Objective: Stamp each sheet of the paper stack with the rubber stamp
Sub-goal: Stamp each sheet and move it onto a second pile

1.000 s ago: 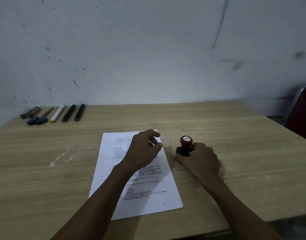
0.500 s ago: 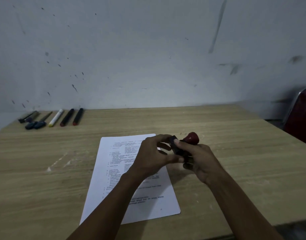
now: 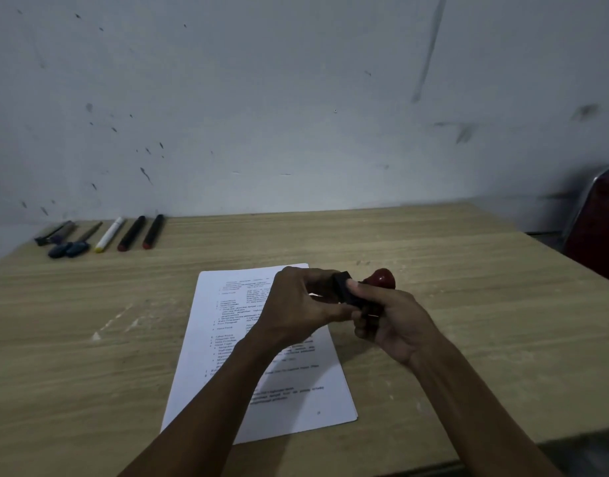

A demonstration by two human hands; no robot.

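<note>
A stack of white printed sheets [image 3: 224, 356] lies on the wooden table [image 3: 468, 304], in front of me. The rubber stamp [image 3: 351, 292], black base with a red knob handle [image 3: 382, 277], is held in the air above the stack's upper right corner, tilted on its side. My right hand [image 3: 392, 321] grips the stamp's body. My left hand [image 3: 296, 304] pinches the black base end with fingers and thumb. The stamp's face is hidden from me.
Several pens and markers [image 3: 107, 234] lie in a row at the table's far left by the stained wall. A dark red chair with a metal frame [image 3: 599, 222] stands off the right edge.
The stamp stood on the table right of the stack one second ago; my right hand lifted and tilted it, and my left hand left the paper and took hold of its base.
</note>
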